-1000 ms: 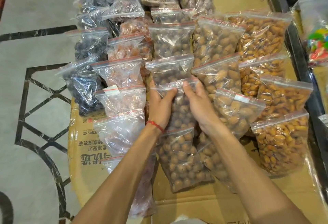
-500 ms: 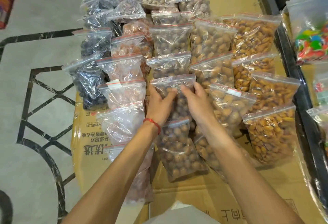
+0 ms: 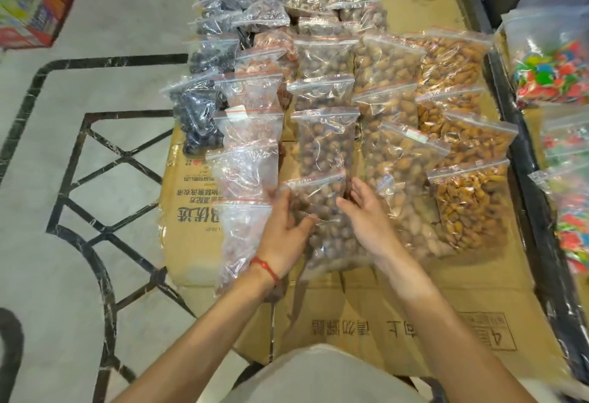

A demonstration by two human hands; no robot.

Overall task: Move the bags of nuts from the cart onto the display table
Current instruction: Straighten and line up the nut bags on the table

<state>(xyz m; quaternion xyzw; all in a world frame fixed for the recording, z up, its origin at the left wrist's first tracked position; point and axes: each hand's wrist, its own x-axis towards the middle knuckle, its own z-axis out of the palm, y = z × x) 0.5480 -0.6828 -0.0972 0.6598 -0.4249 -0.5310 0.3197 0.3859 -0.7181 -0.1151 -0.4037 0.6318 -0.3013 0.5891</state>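
Clear zip bags of nuts lie in overlapping columns on the cardboard-covered display table [image 3: 382,323]. The nearest bag of round brown nuts [image 3: 318,195] lies in the middle column, overlapping the bag behind it [image 3: 325,141]. My left hand [image 3: 287,230], with a red string at the wrist, rests on this bag's left edge with its thumb lying over the plastic. Fingers straight, my right hand [image 3: 366,214] stands at the bag's right edge with the palm facing left. Neither hand grips anything.
Bags of dark dried fruit [image 3: 197,106] and pale reddish pieces [image 3: 248,160] fill the left columns; larger nuts [image 3: 401,160] and orange kernels [image 3: 468,205] fill the right. A black-rimmed cart [image 3: 526,147] with bags of colourful sweets [image 3: 551,74] stands to the right. Tiled floor lies to the left.
Both hands let go of the brown-nut bag farther up the middle column and drew back to the nearest bag. The view pulled back and shows more cardboard in front.
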